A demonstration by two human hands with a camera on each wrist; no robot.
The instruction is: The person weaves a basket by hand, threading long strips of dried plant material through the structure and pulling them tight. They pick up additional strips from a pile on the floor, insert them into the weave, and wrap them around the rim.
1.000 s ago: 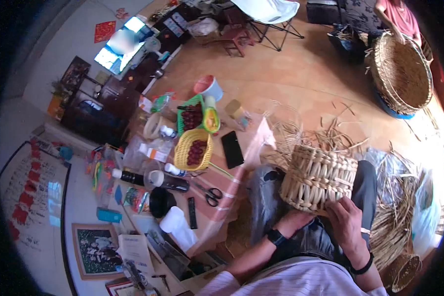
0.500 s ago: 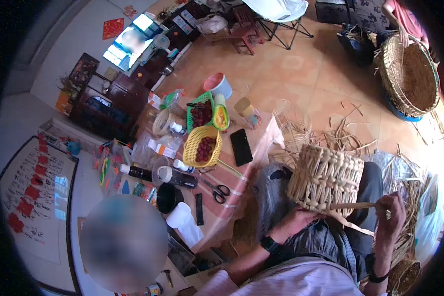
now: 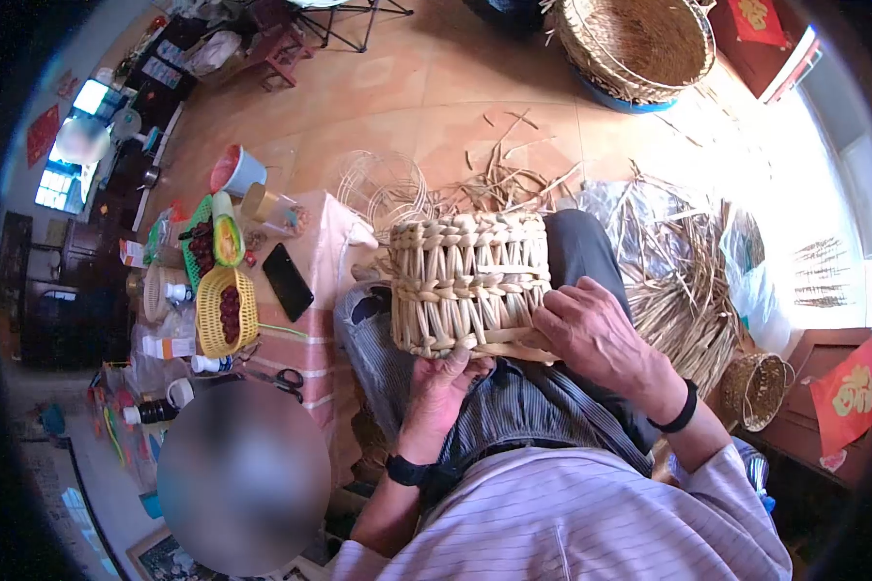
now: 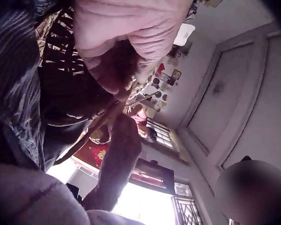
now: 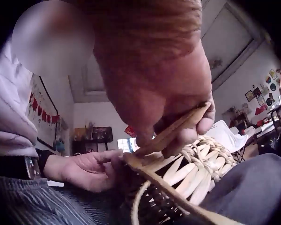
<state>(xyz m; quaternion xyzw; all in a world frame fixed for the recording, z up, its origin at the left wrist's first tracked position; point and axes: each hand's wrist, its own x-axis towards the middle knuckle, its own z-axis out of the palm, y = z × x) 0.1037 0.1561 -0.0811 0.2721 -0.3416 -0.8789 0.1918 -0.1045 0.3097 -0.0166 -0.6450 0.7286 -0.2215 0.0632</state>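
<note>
A woven straw basket (image 3: 470,281) rests on the person's lap, its braided bands running around the side. The left hand (image 3: 438,392) grips its near edge from below, thumb on the rim. At the near right edge, the right hand (image 3: 596,334) pinches a flat straw strip (image 3: 513,351). From the right wrist view, that folded strip (image 5: 175,129) lies between the fingers of the right hand (image 5: 154,84), while the left hand (image 5: 91,171) is at the basket's edge. The left wrist view has the left hand (image 4: 131,37) close up, its fingertips at the weave.
On the left, a table (image 3: 310,252) bears a phone (image 3: 288,282), scissors (image 3: 283,381) and a yellow basket (image 3: 227,312) of fruit. Loose straw (image 3: 688,300) lies at the right beside a small basket (image 3: 757,389). A large basket (image 3: 639,44) stands farther back.
The head view has swung to the right. My right hand, drawn away to the right with strips half a second ago, is back at the basket's edge. The left hand keeps hold of the basket.
</note>
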